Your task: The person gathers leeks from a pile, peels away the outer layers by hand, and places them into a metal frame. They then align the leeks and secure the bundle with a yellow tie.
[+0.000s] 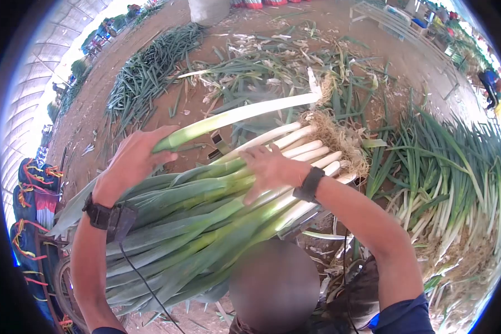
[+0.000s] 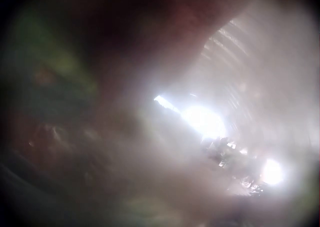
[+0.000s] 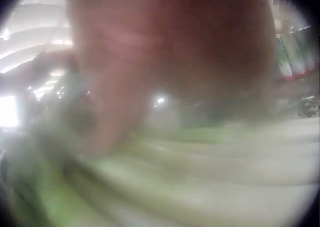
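In the head view, my left hand (image 1: 136, 158) grips a single leek (image 1: 250, 116) by its green part, thumb on the near side. Its white shank stretches to the right above the others and ends in a root tuft (image 1: 327, 89). Below lies a big heap of leeks (image 1: 195, 192), leaves to the left and roots (image 1: 342, 142) to the upper right. My right hand (image 1: 275, 170) rests on the pale stalks with fingers spread. The right wrist view shows that hand (image 3: 165, 51), blurred, over the stalks (image 3: 225, 172). Blur hides most detail in the left wrist view.
Cut green leaf pieces (image 1: 147, 75) lie heaped at the back left. Leaf and root scraps (image 1: 267, 58) litter the ground ahead. More leeks (image 1: 451, 172) are piled at the right. A bundle with coloured ties (image 1: 36, 211) stands at the far left, and a white sack (image 1: 209, 11) at the back.
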Demonstrator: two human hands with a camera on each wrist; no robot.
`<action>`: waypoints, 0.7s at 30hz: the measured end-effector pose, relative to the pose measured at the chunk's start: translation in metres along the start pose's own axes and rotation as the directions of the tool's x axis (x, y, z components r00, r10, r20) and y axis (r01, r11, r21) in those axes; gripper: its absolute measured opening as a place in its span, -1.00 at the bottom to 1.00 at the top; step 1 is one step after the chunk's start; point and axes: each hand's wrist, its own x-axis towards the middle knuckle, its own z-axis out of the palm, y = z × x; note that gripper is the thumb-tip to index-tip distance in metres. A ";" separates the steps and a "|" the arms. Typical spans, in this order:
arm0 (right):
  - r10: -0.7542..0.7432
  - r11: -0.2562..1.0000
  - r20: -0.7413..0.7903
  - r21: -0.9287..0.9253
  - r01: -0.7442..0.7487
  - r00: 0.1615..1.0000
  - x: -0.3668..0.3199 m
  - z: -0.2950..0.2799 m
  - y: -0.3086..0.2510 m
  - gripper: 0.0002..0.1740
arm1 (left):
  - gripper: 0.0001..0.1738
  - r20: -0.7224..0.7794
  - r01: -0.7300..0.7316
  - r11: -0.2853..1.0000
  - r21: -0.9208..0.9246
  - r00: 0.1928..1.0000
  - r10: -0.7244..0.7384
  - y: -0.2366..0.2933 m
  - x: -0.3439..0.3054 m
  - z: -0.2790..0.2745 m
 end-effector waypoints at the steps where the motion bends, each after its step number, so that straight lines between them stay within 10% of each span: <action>1: 0.007 1.000 0.005 0.007 -0.007 1.000 -0.006 0.002 -0.003 0.50 | -0.38 0.052 0.025 1.000 0.011 0.998 -0.025 0.008 0.009 0.001; 10: -0.031 0.999 -0.225 -0.046 0.021 0.974 -0.033 0.046 -0.006 0.28 | -0.52 0.188 0.025 0.999 -0.031 0.982 -0.019 -0.023 0.032 0.123; 21: -0.053 0.998 -0.241 0.028 0.061 0.969 -0.037 0.043 0.001 0.23 | -0.49 0.349 0.130 0.990 -0.062 0.932 -0.101 -0.016 0.027 0.102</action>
